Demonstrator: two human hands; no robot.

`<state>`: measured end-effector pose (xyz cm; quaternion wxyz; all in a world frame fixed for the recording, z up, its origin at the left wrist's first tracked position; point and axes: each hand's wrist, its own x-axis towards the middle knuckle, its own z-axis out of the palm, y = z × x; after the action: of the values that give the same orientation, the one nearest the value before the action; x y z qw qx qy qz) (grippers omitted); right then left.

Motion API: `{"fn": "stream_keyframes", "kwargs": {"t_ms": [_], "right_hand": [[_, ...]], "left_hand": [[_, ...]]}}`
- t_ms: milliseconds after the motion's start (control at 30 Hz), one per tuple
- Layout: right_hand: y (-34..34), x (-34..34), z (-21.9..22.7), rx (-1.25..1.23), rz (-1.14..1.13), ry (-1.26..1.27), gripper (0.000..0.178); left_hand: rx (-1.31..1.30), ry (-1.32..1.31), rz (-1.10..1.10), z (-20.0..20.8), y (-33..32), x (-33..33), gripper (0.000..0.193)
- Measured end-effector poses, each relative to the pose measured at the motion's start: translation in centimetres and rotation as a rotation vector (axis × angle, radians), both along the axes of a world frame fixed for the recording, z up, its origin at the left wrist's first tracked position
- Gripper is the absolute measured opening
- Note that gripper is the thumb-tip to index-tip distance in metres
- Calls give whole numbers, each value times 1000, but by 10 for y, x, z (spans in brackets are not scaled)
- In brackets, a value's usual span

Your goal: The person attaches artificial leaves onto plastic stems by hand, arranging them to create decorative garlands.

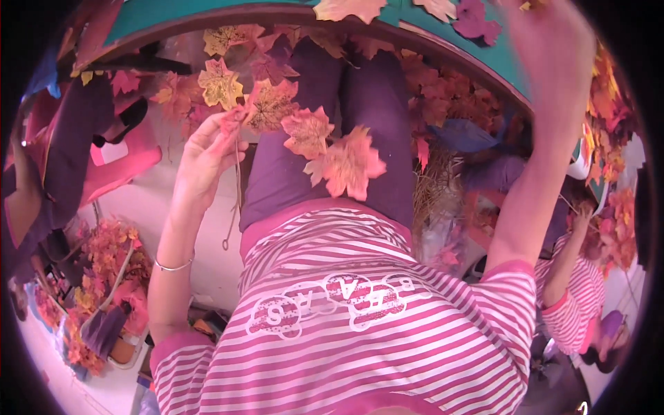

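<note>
My left hand (207, 149) pinches a leaf garland (273, 105) near its end, thumb and fingers pressed together in front of my left thigh. The garland's orange, yellow and pink artificial maple leaves run across my lap, and a thin cord (235, 200) with a small loop at its tip hangs below my fingers. At the top right, my right hand (550, 34) reaches over the teal tabletop (498, 66), close to a purple maple leaf (476, 22). That hand is smeared by motion and its fingers leave the picture, so whatever it holds cannot be made out.
More loose leaves (349, 8) lie along the table. Heaps of leaves (436, 90) fill the space under it, beside a blue bag (465, 135). A pink plastic stool (128, 166) stands on the left. Another person's striped sleeve (570, 304) shows at right; people sit at left too.
</note>
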<state>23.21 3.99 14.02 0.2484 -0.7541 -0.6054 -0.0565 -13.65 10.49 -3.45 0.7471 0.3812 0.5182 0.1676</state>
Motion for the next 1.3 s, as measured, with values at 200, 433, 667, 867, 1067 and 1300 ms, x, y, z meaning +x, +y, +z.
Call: {"fn": "stream_keyframes", "kwargs": {"t_ms": [200, 433, 667, 867, 1067, 1300], "right_hand": [[-34, -68, -149, -607, 257, 206, 41], [-71, -89, -160, -98, 247, 270, 45], [-83, -117, -213, -53, 169, 295, 14], [-90, -107, -216, -250, 300, 397, 14], [-103, -104, -142, -45, 419, 284, 20], [-132, -94, -58, -613, 865, 1075, 21]], "left_hand": [[55, -144, -20, 2, -3, 15, 25], [116, -100, 84, 7, -10, 4, 32], [100, -138, 76, 18, -20, 20, 25], [82, -157, 71, 24, -17, 25, 24], [223, -155, 51, 26, -28, 44, 20], [316, -195, -4, 20, -43, 71, 17]]}}
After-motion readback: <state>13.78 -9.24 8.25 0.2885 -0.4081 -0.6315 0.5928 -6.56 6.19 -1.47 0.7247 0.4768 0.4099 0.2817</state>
